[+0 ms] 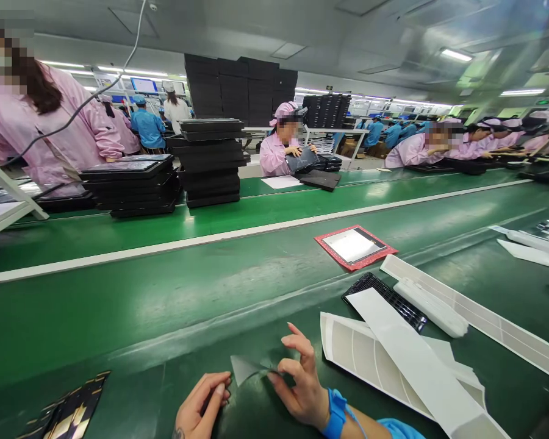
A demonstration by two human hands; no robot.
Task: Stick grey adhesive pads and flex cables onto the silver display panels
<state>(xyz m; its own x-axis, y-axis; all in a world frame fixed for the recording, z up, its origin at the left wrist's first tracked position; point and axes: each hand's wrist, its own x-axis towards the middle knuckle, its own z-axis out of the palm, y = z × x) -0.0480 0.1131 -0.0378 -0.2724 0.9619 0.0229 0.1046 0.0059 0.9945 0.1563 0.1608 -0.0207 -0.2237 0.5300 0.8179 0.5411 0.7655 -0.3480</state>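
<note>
Grey film pinched in right hand, left hand curled nearby

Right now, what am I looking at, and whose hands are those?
There's no machine here. A person wears a camera on their head, looking forward and down, so the two bare hands in front are theirs. The right hand, with a blue wristband, pinches a thin, see-through sheet. The left hand is beside it; I can't tell if it holds anything. On the green surface lie a long white strip, a black tray and a red-edged sheet. Other people work beyond.
</note>
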